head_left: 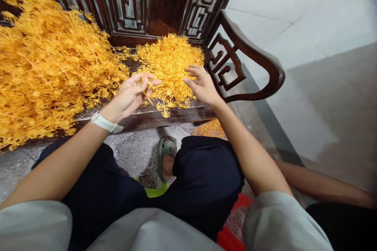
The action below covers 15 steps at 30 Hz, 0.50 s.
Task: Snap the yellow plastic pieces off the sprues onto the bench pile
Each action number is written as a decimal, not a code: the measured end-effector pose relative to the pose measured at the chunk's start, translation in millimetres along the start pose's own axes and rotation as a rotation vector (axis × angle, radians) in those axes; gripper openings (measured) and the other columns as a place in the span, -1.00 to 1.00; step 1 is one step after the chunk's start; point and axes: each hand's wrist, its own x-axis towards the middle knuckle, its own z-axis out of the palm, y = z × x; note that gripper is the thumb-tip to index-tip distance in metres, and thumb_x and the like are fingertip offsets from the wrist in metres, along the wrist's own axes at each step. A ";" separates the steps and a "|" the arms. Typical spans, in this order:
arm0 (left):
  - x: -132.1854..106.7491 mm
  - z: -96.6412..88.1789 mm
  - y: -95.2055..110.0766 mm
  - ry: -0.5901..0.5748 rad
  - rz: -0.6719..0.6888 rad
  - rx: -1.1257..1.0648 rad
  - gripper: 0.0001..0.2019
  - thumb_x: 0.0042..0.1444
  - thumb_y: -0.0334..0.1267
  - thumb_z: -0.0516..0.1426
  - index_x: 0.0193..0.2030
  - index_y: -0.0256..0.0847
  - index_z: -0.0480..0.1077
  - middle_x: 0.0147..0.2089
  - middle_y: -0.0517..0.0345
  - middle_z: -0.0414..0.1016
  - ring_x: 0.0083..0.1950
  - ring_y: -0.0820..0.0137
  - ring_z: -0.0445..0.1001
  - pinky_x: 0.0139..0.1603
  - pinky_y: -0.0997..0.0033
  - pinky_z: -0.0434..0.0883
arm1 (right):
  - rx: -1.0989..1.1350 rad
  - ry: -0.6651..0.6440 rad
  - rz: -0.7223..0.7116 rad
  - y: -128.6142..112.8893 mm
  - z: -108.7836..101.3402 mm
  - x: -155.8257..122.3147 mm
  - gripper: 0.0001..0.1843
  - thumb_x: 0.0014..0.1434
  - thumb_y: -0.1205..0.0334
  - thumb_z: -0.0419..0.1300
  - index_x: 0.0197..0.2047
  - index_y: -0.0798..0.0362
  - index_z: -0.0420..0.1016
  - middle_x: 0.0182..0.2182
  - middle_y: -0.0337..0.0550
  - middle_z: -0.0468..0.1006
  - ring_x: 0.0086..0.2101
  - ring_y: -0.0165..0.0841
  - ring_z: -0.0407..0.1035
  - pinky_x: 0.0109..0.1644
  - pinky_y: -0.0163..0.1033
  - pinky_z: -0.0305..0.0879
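My left hand, with a white band on the wrist, pinches a thin yellow plastic sprig between thumb and fingers. My right hand hovers with fingers apart and slightly curled at the edge of a small heap of yellow plastic flower pieces, touching or nearly touching it. Both hands are over the seat of a dark carved wooden bench. A much larger pile of yellow branched sprigs fills the seat to the left of my left hand.
The bench's curved armrest rises just right of my right hand. My knees in dark trousers and a grey sandal are below. More yellow pieces lie on the floor. Another person's forearm lies at the lower right.
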 end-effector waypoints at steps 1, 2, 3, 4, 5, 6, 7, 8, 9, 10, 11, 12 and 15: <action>-0.5 2.2 -2.8 0.004 -0.005 -0.002 -0.86 0.27 -0.31 0.40 -0.09 -0.24 0.57 -0.06 -0.03 0.73 -0.45 0.58 0.46 -0.36 0.58 0.47 | -0.015 -0.022 -0.049 -12.0 4.5 -3.6 -0.35 0.22 -0.42 0.35 0.10 -0.06 0.64 0.24 0.06 0.48 0.05 -0.12 0.45 0.17 0.09 0.47; -1.1 4.4 -5.8 0.004 -0.008 -0.003 -0.83 0.24 -0.31 0.42 -0.10 -0.23 0.56 -0.07 -0.01 0.73 -0.45 0.59 0.44 -0.37 0.59 0.46 | -0.028 -0.054 -0.106 -24.9 9.5 -7.2 -0.39 0.27 -0.40 0.32 0.09 -0.08 0.65 0.16 0.03 0.53 0.03 -0.13 0.45 0.17 0.07 0.46; -2.0 6.7 -8.8 0.001 -0.009 -0.004 -0.80 0.21 -0.32 0.45 -0.11 -0.23 0.56 -0.08 0.00 0.73 -0.46 0.60 0.42 -0.37 0.60 0.45 | -0.044 -0.091 -0.170 -37.3 15.2 -10.2 -0.42 0.28 -0.39 0.32 0.08 -0.10 0.65 0.10 0.00 0.55 0.02 -0.13 0.45 0.19 0.07 0.45; -3.0 9.0 -11.8 -0.006 -0.011 -0.005 -0.77 0.19 -0.31 0.47 -0.11 -0.24 0.55 -0.09 0.02 0.73 -0.46 0.60 0.42 -0.38 0.60 0.45 | -0.066 -0.130 -0.235 -47.9 21.2 -12.3 -0.42 0.26 -0.38 0.36 0.07 -0.10 0.66 0.07 -0.01 0.55 0.05 -0.10 0.43 0.22 0.09 0.42; -4.2 11.2 -14.6 -0.016 -0.014 -0.005 -0.75 0.17 -0.29 0.48 -0.11 -0.24 0.55 -0.10 0.03 0.72 -0.45 0.60 0.42 -0.37 0.60 0.44 | -0.093 -0.168 -0.300 -56.0 27.4 -13.4 -0.41 0.22 -0.39 0.40 0.05 -0.11 0.67 0.06 0.00 0.55 0.08 -0.06 0.41 0.26 0.13 0.38; -5.5 13.2 -17.1 -0.030 -0.018 -0.007 -0.73 0.16 -0.27 0.49 -0.11 -0.25 0.55 -0.12 0.04 0.71 -0.43 0.59 0.43 -0.38 0.60 0.43 | -0.118 -0.204 -0.360 -61.3 33.5 -13.6 -0.41 0.18 -0.39 0.43 0.02 -0.10 0.67 0.05 0.01 0.55 0.10 -0.02 0.39 0.29 0.17 0.34; -6.8 14.9 -19.2 -0.044 -0.021 -0.009 -0.72 0.16 -0.25 0.50 -0.12 -0.26 0.55 -0.16 0.06 0.69 -0.42 0.59 0.44 -0.38 0.60 0.42 | -0.136 -0.231 -0.408 -64.3 38.9 -13.2 -0.43 0.18 -0.39 0.43 -0.03 -0.09 0.67 0.03 0.02 0.55 0.09 0.00 0.37 0.31 0.21 0.30; -8.0 16.1 -20.6 -0.057 -0.023 -0.013 -0.71 0.17 -0.21 0.50 -0.13 -0.26 0.55 -0.19 0.08 0.66 -0.41 0.58 0.44 -0.39 0.61 0.41 | -0.142 -0.253 -0.440 -65.5 43.2 -12.5 -0.47 0.22 -0.38 0.40 -0.09 -0.08 0.67 0.00 0.02 0.56 0.07 0.00 0.37 0.31 0.22 0.28; -8.9 16.7 -21.3 -0.068 -0.029 -0.020 -0.70 0.19 -0.15 0.48 -0.14 -0.27 0.54 -0.22 0.09 0.64 -0.41 0.57 0.45 -0.40 0.60 0.40 | -0.135 -0.269 -0.453 -65.8 46.1 -12.0 -0.51 0.28 -0.35 0.36 -0.14 -0.08 0.65 -0.04 0.01 0.56 0.04 -0.02 0.38 0.30 0.23 0.27; -9.4 16.9 -21.3 -0.072 -0.041 -0.026 -0.69 0.23 -0.09 0.46 -0.15 -0.26 0.54 -0.26 0.10 0.61 -0.42 0.56 0.45 -0.41 0.59 0.40 | -0.115 -0.278 -0.449 -66.1 47.3 -11.7 -0.54 0.33 -0.32 0.32 -0.19 -0.07 0.63 -0.08 0.00 0.57 0.01 -0.04 0.39 0.29 0.21 0.27; -9.5 16.4 -20.6 -0.070 -0.056 -0.030 -0.67 0.27 -0.02 0.42 -0.16 -0.26 0.54 -0.29 0.11 0.60 -0.43 0.55 0.45 -0.42 0.57 0.39 | -0.084 -0.276 -0.427 -66.8 46.7 -11.9 -0.56 0.37 -0.29 0.29 -0.23 -0.07 0.61 -0.11 -0.02 0.57 -0.02 -0.07 0.39 0.27 0.19 0.29; -9.2 15.6 -19.2 -0.063 -0.072 -0.029 -0.65 0.32 0.04 0.37 -0.17 -0.25 0.53 -0.31 0.10 0.59 -0.44 0.53 0.45 -0.42 0.55 0.40 | -0.048 -0.264 -0.391 -68.2 44.4 -12.5 -0.57 0.38 -0.27 0.29 -0.25 -0.07 0.59 -0.14 -0.03 0.57 -0.04 -0.08 0.40 0.25 0.17 0.31; -7.8 11.6 -12.6 -0.037 -0.101 -0.002 -0.58 0.43 0.13 0.23 -0.23 -0.24 0.54 -0.43 0.11 0.55 -0.48 0.50 0.44 -0.45 0.51 0.38 | 0.049 -0.142 -0.271 -72.6 31.1 -14.1 -0.57 0.33 -0.27 0.34 -0.28 -0.07 0.57 -0.19 -0.04 0.54 -0.03 -0.09 0.41 0.16 0.12 0.38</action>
